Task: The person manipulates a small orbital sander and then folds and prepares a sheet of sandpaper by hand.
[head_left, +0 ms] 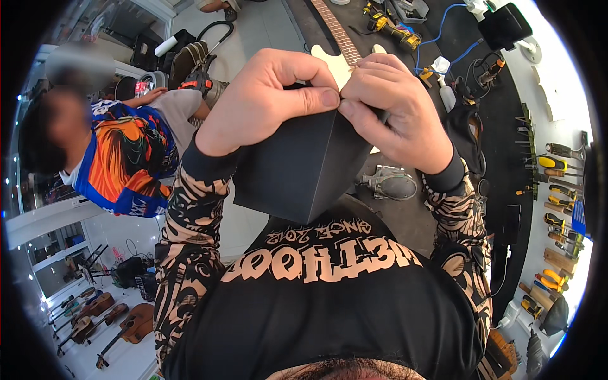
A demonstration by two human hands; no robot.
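A creased black sheet (pixel 285 171), which looks like sandpaper, hangs in front of my chest with a fold line running down it. At its top edge my left hand (pixel 263 98) pinches it between thumb and curled fingers. My right hand (pixel 399 104) grips the same edge close beside, its thumb almost touching the left one. Beyond my hands lies a pale, unfinished electric guitar body (pixel 329 59) with a fretted neck (pixel 337 28) on the dark bench; the hands and sheet hide much of the body.
On the bench, a grey tool with a rounded housing (pixel 391 182) lies near the sheet. Farther off are a yellow-black power tool (pixel 391 26) and a blue cable (pixel 465 52). Hand tools line the right wall (pixel 560 190). At left another person (pixel 126 145) sits; guitars (pixel 130 326) hang lower left.
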